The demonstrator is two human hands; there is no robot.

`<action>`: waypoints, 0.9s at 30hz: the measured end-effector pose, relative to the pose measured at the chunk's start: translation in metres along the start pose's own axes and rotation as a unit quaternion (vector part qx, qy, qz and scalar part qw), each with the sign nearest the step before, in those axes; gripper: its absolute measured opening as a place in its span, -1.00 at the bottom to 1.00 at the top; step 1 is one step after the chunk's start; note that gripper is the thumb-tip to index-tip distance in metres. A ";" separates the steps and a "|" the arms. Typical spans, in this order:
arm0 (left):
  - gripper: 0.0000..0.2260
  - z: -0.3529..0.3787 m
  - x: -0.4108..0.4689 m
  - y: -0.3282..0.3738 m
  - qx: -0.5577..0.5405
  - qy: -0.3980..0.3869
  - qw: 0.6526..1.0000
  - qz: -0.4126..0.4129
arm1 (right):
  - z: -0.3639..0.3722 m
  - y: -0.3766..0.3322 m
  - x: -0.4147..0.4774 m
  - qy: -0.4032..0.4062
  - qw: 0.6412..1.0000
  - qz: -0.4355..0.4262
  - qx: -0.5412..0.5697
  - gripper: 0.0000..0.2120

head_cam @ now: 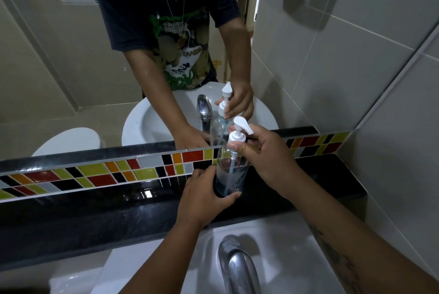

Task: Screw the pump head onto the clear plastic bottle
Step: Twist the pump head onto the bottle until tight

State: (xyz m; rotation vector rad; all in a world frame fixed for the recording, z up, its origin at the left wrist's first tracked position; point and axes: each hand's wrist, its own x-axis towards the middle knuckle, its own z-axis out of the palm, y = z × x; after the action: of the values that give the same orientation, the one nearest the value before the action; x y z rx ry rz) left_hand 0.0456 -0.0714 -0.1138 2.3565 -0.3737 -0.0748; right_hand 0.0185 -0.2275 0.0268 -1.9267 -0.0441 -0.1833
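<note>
The clear plastic bottle [231, 172] stands upright on the black shelf [95, 217] behind the sink, with a little blue liquid at its bottom. My left hand [204, 196] wraps around its lower part. The white pump head [240, 131] sits on the bottle's neck, its tube reaching down inside. My right hand [266, 155] grips the pump's white collar with thumb and fingers, and the nozzle points right over that hand.
A chrome tap [237, 267] rises from the white sink [297, 246] just below my arms. A mirror [71, 67] above the coloured tile strip [99, 174] reflects the person, bottle and tap. Tiled wall [392, 127] closes in on the right.
</note>
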 end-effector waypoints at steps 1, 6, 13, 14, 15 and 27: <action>-0.41 0.000 0.000 0.000 -0.001 0.001 1.000 0.000 | 0.001 0.000 0.001 0.012 1.000 -0.006 -0.013 -0.79; -0.42 -0.001 -0.001 0.002 0.005 0.007 1.000 0.007 | 0.011 0.002 0.003 0.068 0.997 -0.009 -0.026 -0.66; -0.41 -0.001 -0.001 0.001 0.004 0.009 1.000 0.011 | 0.008 -0.002 -0.002 -0.008 1.000 0.011 0.003 -0.80; -0.41 -0.001 0.000 0.001 0.003 0.008 1.000 0.010 | 0.008 -0.001 -0.004 -0.015 1.000 0.010 0.012 -0.81; -0.41 -0.001 0.000 0.001 0.003 0.008 1.000 0.009 | 0.008 -0.001 -0.005 -0.015 1.000 0.010 0.017 -0.80; -0.44 -0.002 -0.001 0.000 -0.007 0.005 1.000 0.011 | 0.026 0.005 -0.009 0.099 0.995 -0.010 -0.021 -0.76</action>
State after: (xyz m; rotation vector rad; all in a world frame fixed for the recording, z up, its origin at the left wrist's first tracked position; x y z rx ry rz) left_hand 0.0452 -0.0698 -0.1122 2.3381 -0.3940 -0.0548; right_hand 0.0132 -0.2050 0.0117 -1.9413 0.0732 -0.3899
